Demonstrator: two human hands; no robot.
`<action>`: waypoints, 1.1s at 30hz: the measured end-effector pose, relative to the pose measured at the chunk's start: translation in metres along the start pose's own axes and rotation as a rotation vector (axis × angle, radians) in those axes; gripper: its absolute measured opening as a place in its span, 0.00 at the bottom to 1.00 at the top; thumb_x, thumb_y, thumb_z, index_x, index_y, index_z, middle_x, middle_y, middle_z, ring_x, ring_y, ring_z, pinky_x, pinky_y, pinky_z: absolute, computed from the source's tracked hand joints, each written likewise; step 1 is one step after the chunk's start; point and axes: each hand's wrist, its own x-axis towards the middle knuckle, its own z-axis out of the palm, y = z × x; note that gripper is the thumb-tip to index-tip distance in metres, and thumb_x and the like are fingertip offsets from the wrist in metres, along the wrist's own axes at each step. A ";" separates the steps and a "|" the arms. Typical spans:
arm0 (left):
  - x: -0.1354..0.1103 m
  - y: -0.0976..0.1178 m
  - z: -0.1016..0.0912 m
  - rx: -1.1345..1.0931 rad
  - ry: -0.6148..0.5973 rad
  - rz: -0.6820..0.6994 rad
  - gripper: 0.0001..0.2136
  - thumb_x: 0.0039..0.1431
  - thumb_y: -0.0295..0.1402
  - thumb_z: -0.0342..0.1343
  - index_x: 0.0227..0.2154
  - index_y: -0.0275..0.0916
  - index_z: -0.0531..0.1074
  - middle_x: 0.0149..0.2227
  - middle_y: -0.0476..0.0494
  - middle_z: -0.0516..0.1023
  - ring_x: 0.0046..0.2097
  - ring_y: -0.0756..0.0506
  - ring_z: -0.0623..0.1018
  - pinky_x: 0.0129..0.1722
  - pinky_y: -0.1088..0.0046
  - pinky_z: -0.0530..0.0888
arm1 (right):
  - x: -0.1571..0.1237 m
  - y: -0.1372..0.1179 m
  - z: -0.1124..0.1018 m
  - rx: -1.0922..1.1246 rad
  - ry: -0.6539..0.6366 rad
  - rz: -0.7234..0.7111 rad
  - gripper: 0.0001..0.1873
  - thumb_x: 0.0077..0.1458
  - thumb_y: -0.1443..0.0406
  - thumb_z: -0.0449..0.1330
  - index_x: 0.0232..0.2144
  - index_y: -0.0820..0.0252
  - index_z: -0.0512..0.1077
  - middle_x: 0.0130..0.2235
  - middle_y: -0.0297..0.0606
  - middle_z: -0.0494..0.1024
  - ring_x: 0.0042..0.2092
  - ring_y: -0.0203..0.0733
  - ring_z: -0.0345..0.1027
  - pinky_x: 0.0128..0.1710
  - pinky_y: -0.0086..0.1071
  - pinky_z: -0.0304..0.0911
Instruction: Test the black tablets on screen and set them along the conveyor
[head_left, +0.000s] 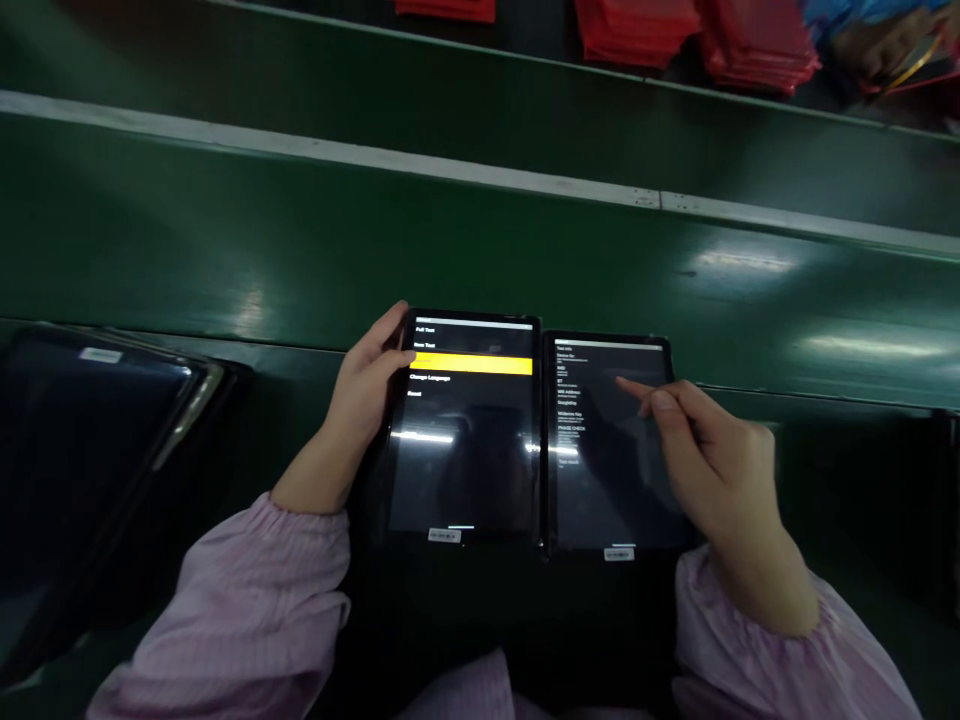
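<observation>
Two tablets lie side by side in front of me with lit screens. My left hand [367, 385] grips the left edge of the left tablet [465, 470]. Its thumb lies over the screen at the end of a yellow menu row. On the right tablet [600, 500], small white lines of text fill the upper part. Over that screen my right hand [720, 450] points with its index finger stretched out and the other fingers partly curled, holding nothing. Whether the fingertip touches the glass I cannot tell. Each tablet has a small white barcode label at its lower edge.
A stack of dark tablets [90, 430] lies at the left. Beyond the green work surface [450, 250], a pale metal strip [360, 155] runs across. Stacks of red packets [637, 30] lie at the far side, and another person's hand [889, 45] shows at the top right.
</observation>
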 end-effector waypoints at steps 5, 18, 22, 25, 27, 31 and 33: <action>-0.001 0.001 0.001 -0.078 0.020 0.003 0.22 0.40 0.30 0.67 0.43 0.48 0.86 0.54 0.47 0.87 0.68 0.30 0.76 0.74 0.44 0.66 | 0.001 0.003 0.002 0.005 -0.098 -0.035 0.19 0.77 0.58 0.52 0.34 0.54 0.76 0.32 0.35 0.87 0.15 0.31 0.60 0.16 0.30 0.53; 0.005 -0.011 -0.003 -0.111 -0.038 0.091 0.23 0.45 0.28 0.63 0.48 0.47 0.83 0.59 0.46 0.84 0.72 0.31 0.71 0.75 0.46 0.64 | 0.000 0.004 0.016 -0.101 -0.381 -0.239 0.24 0.78 0.58 0.48 0.49 0.61 0.83 0.26 0.34 0.82 0.19 0.35 0.68 0.21 0.30 0.57; 0.008 -0.013 -0.005 -0.116 -0.052 0.097 0.26 0.42 0.28 0.63 0.48 0.48 0.83 0.59 0.46 0.85 0.72 0.32 0.72 0.76 0.47 0.62 | 0.003 0.010 0.006 -0.165 -0.185 -0.149 0.29 0.77 0.52 0.50 0.35 0.58 0.83 0.16 0.30 0.69 0.15 0.34 0.56 0.18 0.31 0.50; 0.009 -0.016 -0.008 -0.113 -0.070 0.103 0.28 0.41 0.26 0.62 0.50 0.48 0.83 0.60 0.45 0.84 0.72 0.32 0.72 0.76 0.47 0.62 | 0.003 0.009 0.000 -0.127 -0.099 -0.113 0.25 0.76 0.53 0.52 0.35 0.57 0.83 0.20 0.32 0.75 0.14 0.32 0.53 0.17 0.32 0.48; 0.010 -0.019 -0.010 -0.078 -0.098 0.120 0.29 0.44 0.27 0.62 0.54 0.48 0.81 0.63 0.43 0.82 0.72 0.31 0.71 0.76 0.46 0.63 | 0.002 0.008 -0.001 -0.110 -0.065 -0.123 0.23 0.76 0.55 0.54 0.36 0.57 0.83 0.20 0.32 0.76 0.15 0.32 0.53 0.16 0.31 0.47; 0.011 -0.021 -0.014 0.075 -0.157 0.172 0.33 0.50 0.34 0.69 0.62 0.47 0.76 0.70 0.39 0.75 0.74 0.30 0.67 0.75 0.44 0.62 | 0.003 0.009 0.000 -0.117 -0.032 -0.107 0.21 0.76 0.56 0.55 0.35 0.56 0.82 0.17 0.29 0.71 0.15 0.32 0.54 0.17 0.31 0.47; 0.011 -0.021 -0.015 0.149 -0.187 0.182 0.37 0.49 0.38 0.74 0.64 0.47 0.73 0.72 0.37 0.71 0.75 0.28 0.66 0.75 0.43 0.61 | 0.004 0.011 0.001 -0.124 -0.018 -0.093 0.20 0.76 0.57 0.54 0.35 0.56 0.81 0.20 0.30 0.74 0.15 0.31 0.55 0.17 0.30 0.48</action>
